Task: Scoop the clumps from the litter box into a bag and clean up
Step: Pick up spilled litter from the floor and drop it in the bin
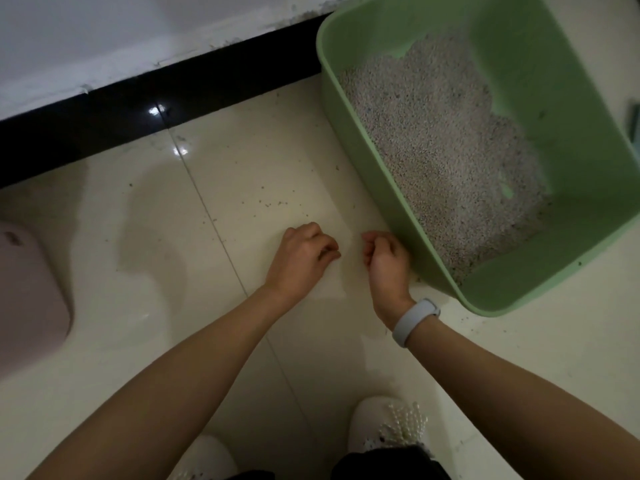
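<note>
Nearest me, my left hand [302, 255] and right hand [385, 258] each pinch an edge of a thin clear bag [341, 271] lying flat on the floor tiles [207, 271] — I judge it feather-light, limp and slippery, best parted at the mouth. Open floor lies left; beyond, the green litter box [363, 161] — probably heavy with litter [443, 150] — sits just beside my right hand.

Litter box [346, 109] right of both hands — litter [443, 150] inside, baseboard [138, 109] behind.

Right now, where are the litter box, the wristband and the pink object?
litter box [360, 140]: head view, on its green left wall.
wristband [414, 322]: head view, on the band across the right wrist.
pink object [31, 292]: head view, on its top surface.
</note>
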### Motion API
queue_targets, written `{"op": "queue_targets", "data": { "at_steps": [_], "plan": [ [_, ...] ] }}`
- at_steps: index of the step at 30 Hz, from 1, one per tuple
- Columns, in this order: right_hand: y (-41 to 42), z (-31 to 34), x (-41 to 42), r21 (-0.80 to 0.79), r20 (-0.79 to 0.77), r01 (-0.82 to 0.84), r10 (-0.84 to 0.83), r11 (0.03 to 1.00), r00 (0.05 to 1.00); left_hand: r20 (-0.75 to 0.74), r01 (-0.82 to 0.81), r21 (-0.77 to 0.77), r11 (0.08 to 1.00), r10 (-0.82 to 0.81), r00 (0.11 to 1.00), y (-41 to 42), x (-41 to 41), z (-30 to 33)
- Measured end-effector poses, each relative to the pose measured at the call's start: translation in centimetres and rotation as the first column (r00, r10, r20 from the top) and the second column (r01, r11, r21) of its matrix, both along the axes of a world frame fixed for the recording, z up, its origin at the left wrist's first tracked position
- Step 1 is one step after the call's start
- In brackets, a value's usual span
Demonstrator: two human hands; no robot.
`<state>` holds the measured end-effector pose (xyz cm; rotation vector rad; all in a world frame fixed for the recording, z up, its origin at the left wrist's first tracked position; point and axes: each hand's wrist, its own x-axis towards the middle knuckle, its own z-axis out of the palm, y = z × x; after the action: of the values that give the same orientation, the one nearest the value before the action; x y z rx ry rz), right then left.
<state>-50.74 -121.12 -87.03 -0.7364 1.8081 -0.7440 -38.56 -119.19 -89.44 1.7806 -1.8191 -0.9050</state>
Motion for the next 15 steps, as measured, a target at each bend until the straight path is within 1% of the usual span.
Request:
{"op": "queue_targets", "data": {
  "at_steps": [3, 6, 8, 9, 10, 11, 13, 15],
  "plan": [
    [-0.6, -0.2, -0.1, -0.002, -0.045, -0.034, 0.034, 0.999, 0.998, 0.056, 0.026, -0.049, 0.998, -0.023, 0.998, 0.0, 0.1, -0.4],
    [-0.9, -0.2, 0.3, -0.062, -0.174, -0.181, 0.168, 0.982, 0.97, 0.113, 0.095, -0.115, 0.989, -0.082, 0.99, -0.1, 0.1, -0.6],
    [-1.3, -0.2, 0.8, -0.107, -0.244, -0.265, 0.233, 0.958, 0.941, 0.123, 0.073, -0.121, 0.99, -0.058, 0.991, 0.1, 0.4, -0.4],
    [-1.5, -0.3, 1.0, -0.119, -0.259, -0.291, 0.253, 0.949, 0.932, 0.092, 0.01, -0.102, 0.995, 0.0, 0.996, 0.3, 0.8, -0.3],
    [-1.7, -0.3, 1.3, -0.121, -0.271, -0.308, 0.267, 0.944, 0.925, 0.026, -0.094, -0.071, 0.993, 0.096, 0.995, 0.6, 1.2, 0.1],
    [-1.9, -0.4, 1.5, -0.11, -0.282, -0.314, 0.273, 0.943, 0.92, -0.052, -0.219, -0.038, 0.975, 0.217, 0.975, 1.1, 1.8, 0.6],
    [-2.3, -0.7, 1.9, -0.115, -0.302, -0.296, 0.251, 0.948, 0.92, -0.152, -0.409, 0.054, 0.911, 0.413, 0.898, 2.2, 3.3, 1.4],
    [-2.6, -0.9, 2.4, -0.127, -0.322, -0.255, 0.203, 0.959, 0.925, -0.164, -0.5, 0.133, 0.856, 0.517, 0.84, 3.5, 4.6, 1.9]
  ]
}}
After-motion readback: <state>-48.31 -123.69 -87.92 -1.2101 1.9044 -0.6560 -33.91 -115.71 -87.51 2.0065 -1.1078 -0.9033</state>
